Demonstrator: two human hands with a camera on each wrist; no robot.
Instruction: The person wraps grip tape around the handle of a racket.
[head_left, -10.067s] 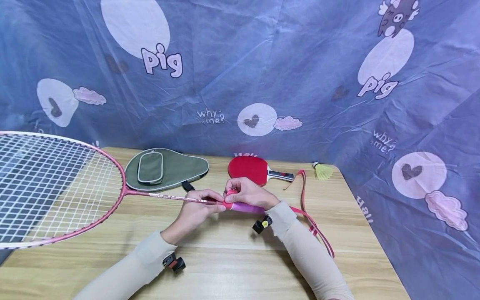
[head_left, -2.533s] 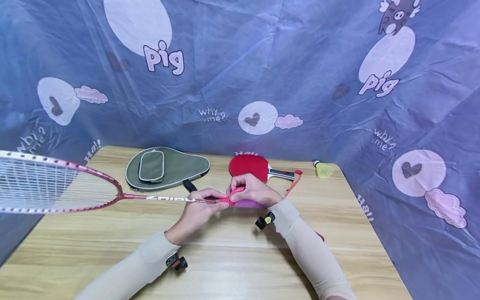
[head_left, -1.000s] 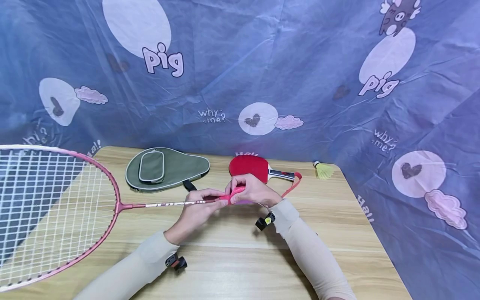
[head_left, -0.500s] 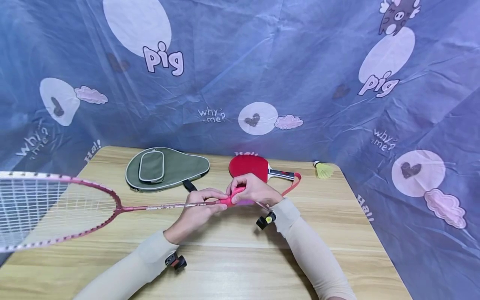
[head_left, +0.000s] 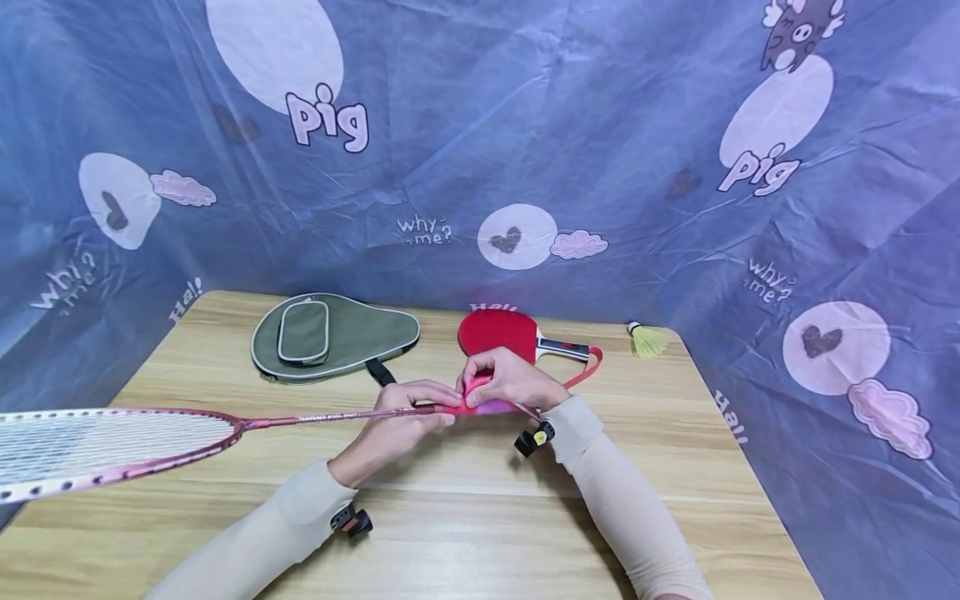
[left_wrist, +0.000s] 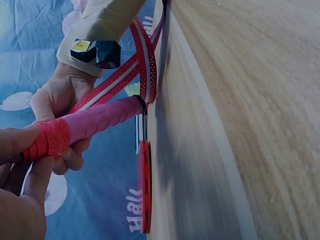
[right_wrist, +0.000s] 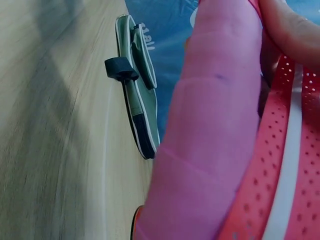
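My left hand (head_left: 393,425) grips a pink-and-white badminton racket (head_left: 322,417) where its shaft meets the handle, thumb and fingers around it. The racket's head points left, tilted nearly edge-on. In the left wrist view the purple handle (left_wrist: 100,120) carries several overlapping turns of red perforated grip tape (left_wrist: 47,140) at its shaft end. My right hand (head_left: 510,379) pinches the tape right beside those turns. A loose length of tape, red with a pale central stripe (right_wrist: 287,175), runs back past the right wrist and loops beyond the handle's butt.
A green paddle case (head_left: 367,333) lies at the back left of the wooden table (head_left: 465,533). Behind my hands are a red table tennis paddle (head_left: 495,332) and, farther right, a yellow shuttlecock (head_left: 647,340). A blue printed cloth (head_left: 420,158) hangs behind.
The racket has rolled repeatedly, its face turning from broad to nearly edge-on in the last second. Over ten seconds, red turns cover more of the handle's shaft end. Both hands stay nearly in place.
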